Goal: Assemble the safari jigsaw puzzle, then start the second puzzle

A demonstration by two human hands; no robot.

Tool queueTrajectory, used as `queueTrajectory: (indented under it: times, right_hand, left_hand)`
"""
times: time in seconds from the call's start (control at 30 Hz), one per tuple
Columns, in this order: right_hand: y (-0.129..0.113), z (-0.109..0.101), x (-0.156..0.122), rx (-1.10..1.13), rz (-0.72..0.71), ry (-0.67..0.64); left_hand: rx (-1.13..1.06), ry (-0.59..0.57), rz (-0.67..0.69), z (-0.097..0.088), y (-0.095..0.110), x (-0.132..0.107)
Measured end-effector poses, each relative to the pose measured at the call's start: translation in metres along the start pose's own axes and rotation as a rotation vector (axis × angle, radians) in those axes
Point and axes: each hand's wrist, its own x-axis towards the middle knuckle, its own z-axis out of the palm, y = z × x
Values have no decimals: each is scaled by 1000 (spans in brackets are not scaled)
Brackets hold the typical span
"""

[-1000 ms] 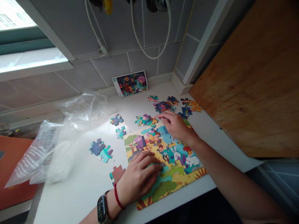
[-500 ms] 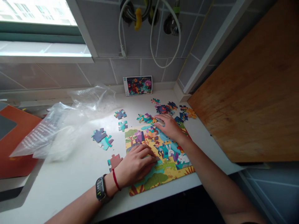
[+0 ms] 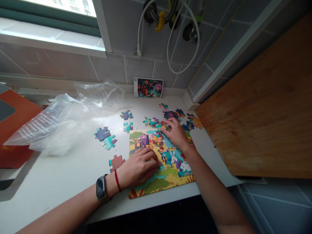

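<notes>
A colourful jigsaw puzzle (image 3: pixel 168 174) with rabbits, trees and a crocodile lies near the counter's front edge. My left hand (image 3: pixel 142 164), wearing a dark watch and a red cord, rests on its left part with fingers loosely bent; the undersides of the fingers are hidden. At the puzzle's top edge, my right hand (image 3: pixel 177 133) has thumb and forefinger around a small puzzle piece (image 3: pixel 162 125), partly hidden by the fingers. Beside that piece lies a group of teal and purple pieces (image 3: pixel 150 121). Two rabbit pieces (image 3: pixel 184 166) lie on the puzzle's right side.
Loose pieces lie left of the puzzle, including a brown one (image 3: pixel 117 162) and a teal one (image 3: pixel 108 142). More dark pieces (image 3: pixel 170 114) are behind my right hand. A picture card (image 3: pixel 148 87) leans on the wall. Plastic bags (image 3: pixel 60 126) lie left; a wooden panel (image 3: pixel 263 107) stands right.
The head view has shifted slightly, so the scene sits a little differently. Both hands stay at nearly the same places on the puzzle, the right one still at its top edge.
</notes>
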Motion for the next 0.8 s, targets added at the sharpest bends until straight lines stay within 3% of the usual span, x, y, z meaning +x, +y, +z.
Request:
queueTrajectory:
  times: [0.2, 0.6, 0.8]
  right_hand:
    - [10, -4, 1, 223, 136, 51]
    - [4, -3, 1, 506, 201, -12]
    - [7, 1, -1, 495, 185, -8]
  left_hand:
    - [-15, -14, 7, -1, -1, -1]
    - [-42, -36, -3, -2, -1, -1]
    - [-49, -47, -8, -2, -2, -2]
